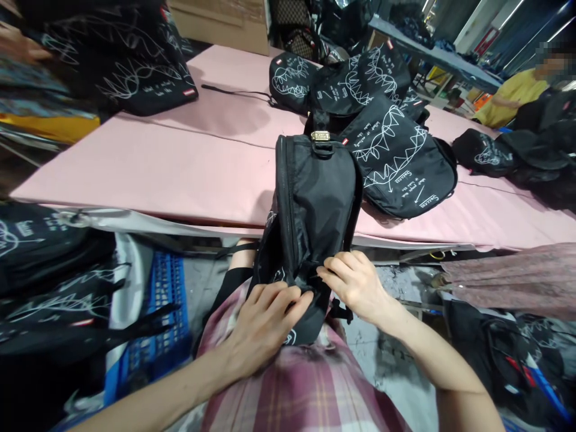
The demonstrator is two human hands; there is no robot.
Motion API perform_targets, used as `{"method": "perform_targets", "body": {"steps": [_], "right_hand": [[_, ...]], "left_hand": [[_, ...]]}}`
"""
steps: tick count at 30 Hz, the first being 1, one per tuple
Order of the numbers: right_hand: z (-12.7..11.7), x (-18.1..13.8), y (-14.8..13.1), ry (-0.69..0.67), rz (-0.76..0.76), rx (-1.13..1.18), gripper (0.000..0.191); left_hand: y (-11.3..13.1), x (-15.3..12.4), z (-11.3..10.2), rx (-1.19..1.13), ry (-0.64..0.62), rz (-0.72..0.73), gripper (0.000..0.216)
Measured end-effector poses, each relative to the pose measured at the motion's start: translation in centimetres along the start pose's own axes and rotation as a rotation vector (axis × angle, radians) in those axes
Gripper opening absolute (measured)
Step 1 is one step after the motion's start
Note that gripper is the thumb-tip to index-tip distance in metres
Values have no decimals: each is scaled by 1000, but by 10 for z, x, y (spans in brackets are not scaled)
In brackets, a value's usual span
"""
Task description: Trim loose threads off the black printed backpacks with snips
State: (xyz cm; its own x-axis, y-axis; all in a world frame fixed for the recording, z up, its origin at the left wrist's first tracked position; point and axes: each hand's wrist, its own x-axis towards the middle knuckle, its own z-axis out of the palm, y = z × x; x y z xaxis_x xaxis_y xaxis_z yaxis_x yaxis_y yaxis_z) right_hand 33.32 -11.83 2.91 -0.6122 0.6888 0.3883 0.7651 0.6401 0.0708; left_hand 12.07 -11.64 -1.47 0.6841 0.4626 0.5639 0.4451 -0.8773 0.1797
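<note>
A black backpack (321, 192) leans from my lap up against the table edge, its zipped main opening spread and a gold-coloured buckle (321, 137) at its top. My left hand (270, 318) lies on the bag's lower part with its fingers curled over the fabric. On the other side, my right hand (353, 279) pinches the black fabric near the opening's lower edge. Whether a small part such as a zipper pull sits between those fingertips is too small to tell.
Black bags with white scribble prints (400, 162) lie on the pink table (193, 162). Another printed bag (135, 66) stands at far left beside a person's hand. A blue crate (166, 300) with bags is at my left. A person in yellow (513, 99) sits at right.
</note>
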Motion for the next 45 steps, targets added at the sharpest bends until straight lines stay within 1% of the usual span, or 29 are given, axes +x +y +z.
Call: {"method": "perform_targets", "body": {"steps": [5,10,13,15,19,21,25,31,35,37,41,45], "right_hand": [[-2,9,-2,-84,-60,-37,28],[3,15,-6,-134,-109,-72,29],[5,15,-5,-140,-108,-77,30],[3,9,0,-115,-55,-45,25],[-3,-13,11,36,157,29,15],[-5,-22,11,69,195,31,14],[-5,-24,7,49,145,0,15],[-1,-1,-1,-65,-3,-75,27],[2,7,-2,-124,-76,-88,30],[1,6,0,-121,-61,-83,29],[-6,0,3,-85,21,-83,26],[-5,4,0,-123,-18,-93,28]], "left_hand": [[1,2,2,-14,3,14,35],[0,0,7,-16,24,42,29],[-2,-3,7,-24,17,51,31],[-2,-6,5,-26,-8,37,33],[-3,-9,2,-20,-55,-2,34],[-2,-8,3,-18,-68,5,34],[0,-6,8,-14,-76,44,34],[3,-3,9,9,-63,68,33],[3,-2,7,26,-43,68,30],[3,-3,7,24,-49,59,31],[1,-5,8,7,-45,51,32],[1,-4,8,10,-26,45,33]]}}
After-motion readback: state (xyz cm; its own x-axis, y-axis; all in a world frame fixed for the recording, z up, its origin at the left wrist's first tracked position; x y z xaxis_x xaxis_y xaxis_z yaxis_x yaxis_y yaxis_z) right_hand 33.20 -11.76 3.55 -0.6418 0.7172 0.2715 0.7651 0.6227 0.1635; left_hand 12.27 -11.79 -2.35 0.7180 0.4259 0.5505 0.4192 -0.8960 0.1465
